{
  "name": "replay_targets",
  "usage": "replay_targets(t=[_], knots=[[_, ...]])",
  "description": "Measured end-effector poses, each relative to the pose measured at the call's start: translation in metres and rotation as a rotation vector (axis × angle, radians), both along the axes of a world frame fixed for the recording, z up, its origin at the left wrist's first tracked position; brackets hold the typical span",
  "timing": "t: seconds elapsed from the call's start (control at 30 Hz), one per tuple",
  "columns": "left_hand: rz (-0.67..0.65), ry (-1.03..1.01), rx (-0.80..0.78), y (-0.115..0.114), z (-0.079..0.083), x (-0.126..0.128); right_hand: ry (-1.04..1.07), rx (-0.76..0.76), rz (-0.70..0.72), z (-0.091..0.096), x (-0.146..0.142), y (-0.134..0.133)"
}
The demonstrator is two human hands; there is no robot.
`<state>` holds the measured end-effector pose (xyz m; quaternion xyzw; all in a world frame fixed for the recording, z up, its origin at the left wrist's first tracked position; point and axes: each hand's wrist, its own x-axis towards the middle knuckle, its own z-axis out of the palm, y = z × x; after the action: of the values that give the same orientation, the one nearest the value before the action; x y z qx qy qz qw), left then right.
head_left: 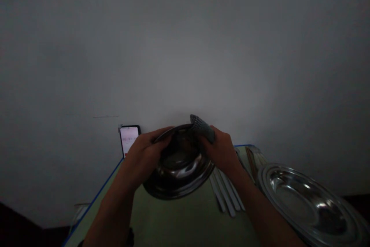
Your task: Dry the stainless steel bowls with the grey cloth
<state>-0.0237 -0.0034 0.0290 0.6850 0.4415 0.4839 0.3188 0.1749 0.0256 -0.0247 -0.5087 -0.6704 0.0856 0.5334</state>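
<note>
A shiny metal bowl (180,172) with a wide rim is held up tilted above the table, its inside facing me. My left hand (148,152) grips its left rim, thumb on the inner side and fingers behind. At the upper right rim, my right hand (218,145) is closed on a grey textured cloth (202,126) folded over the edge. The cloth lies between the right fingers and the bowl. The fingertips of both hands are partly hidden by the bowl and the cloth.
Several flat-handled metal utensils (227,195) lie under my right forearm. Brown chopsticks (251,164) are behind them. Wide metal dishes (309,204), seemingly stacked, stand at the right edge. A lit phone (129,139) leans at the back left. A grey wall (185,46) rises behind the green table (185,224).
</note>
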Motion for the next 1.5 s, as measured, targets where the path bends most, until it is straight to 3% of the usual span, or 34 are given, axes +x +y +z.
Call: replay_targets(t=[0.13, 0.27, 0.4, 0.57, 0.67, 0.77, 0.87, 1.0, 1.17, 1.27, 1.33, 1.4, 1.5], knots=[[0.118, -0.293, 0.116, -0.004, 0.001, 0.007, 0.213, -0.024, -0.047, -0.006, -0.003, 0.004], [0.262, -0.585, 0.301, -0.002, -0.007, 0.027, 0.509, -0.189, -0.008, -0.018, -0.023, 0.005], [0.349, -0.441, 0.357, 0.007, -0.018, 0.029, 0.71, -0.224, 0.144, -0.026, -0.033, 0.009], [0.098, -0.23, 0.14, 0.009, -0.015, 0.006, 0.474, -0.049, -0.019, -0.015, 0.0, 0.015], [-0.022, -0.071, 0.01, 0.005, -0.009, -0.003, 0.201, 0.017, 0.025, -0.002, 0.02, 0.008], [-0.137, 0.163, 0.014, 0.004, -0.011, -0.005, -0.088, 0.032, 0.044, 0.009, 0.023, -0.003], [-0.209, 0.126, -0.021, 0.005, -0.015, -0.001, -0.206, 0.01, -0.081, 0.011, 0.017, -0.008], [-0.228, -0.038, -0.078, 0.006, -0.015, 0.006, -0.211, 0.021, -0.207, 0.008, 0.015, -0.004], [-0.146, -0.188, -0.001, 0.005, -0.012, 0.012, 0.04, 0.093, -0.249, 0.002, 0.018, 0.002], [-0.044, -0.353, 0.061, 0.005, -0.012, 0.015, 0.26, 0.013, -0.229, -0.005, 0.009, 0.008], [0.031, -0.46, 0.12, 0.005, -0.012, 0.018, 0.439, -0.125, -0.115, -0.013, -0.002, 0.013], [0.11, -0.505, 0.167, 0.005, -0.011, 0.018, 0.661, -0.26, 0.089, -0.023, -0.014, 0.017], [0.166, -0.449, 0.169, 0.006, -0.009, 0.013, 0.887, -0.318, 0.327, -0.031, -0.023, 0.02]])
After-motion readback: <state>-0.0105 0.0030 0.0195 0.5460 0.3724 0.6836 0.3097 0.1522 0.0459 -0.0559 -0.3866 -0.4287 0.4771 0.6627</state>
